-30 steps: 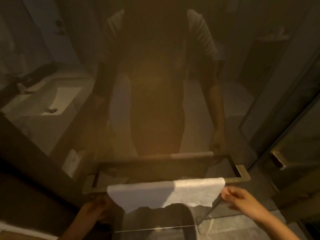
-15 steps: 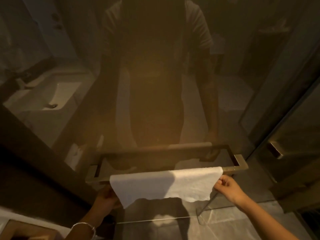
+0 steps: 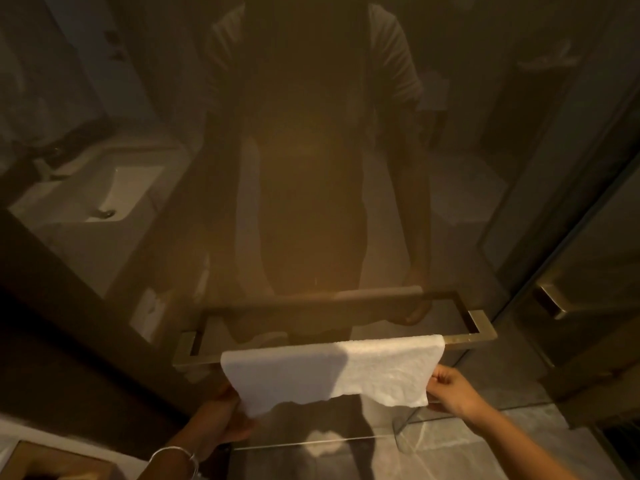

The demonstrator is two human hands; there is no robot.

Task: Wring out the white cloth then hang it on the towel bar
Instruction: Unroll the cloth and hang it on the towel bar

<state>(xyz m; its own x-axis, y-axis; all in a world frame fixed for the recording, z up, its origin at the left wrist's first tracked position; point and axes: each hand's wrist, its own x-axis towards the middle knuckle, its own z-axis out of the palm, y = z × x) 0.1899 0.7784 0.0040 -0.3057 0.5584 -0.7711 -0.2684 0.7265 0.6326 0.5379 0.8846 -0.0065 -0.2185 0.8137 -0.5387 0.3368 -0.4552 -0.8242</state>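
The white cloth (image 3: 332, 372) hangs draped over the brass towel bar (image 3: 467, 339), which is fixed to a glass panel low in the head view. My right hand (image 3: 450, 389) pinches the cloth's lower right edge. My left hand (image 3: 221, 417), with a bangle at the wrist, holds the cloth's lower left corner from below and is partly hidden behind it. The cloth's left half lies in shadow.
The glass panel (image 3: 311, 202) reflects a person's torso and arms. A white sink (image 3: 104, 199) shows at the left. A glass door with a metal handle (image 3: 550, 303) stands at the right. Grey marble floor (image 3: 467, 452) lies below.
The cloth hangs lower over the bar and lies smoother. Both hands have shifted down along its lower edge, and the view has risen slightly.
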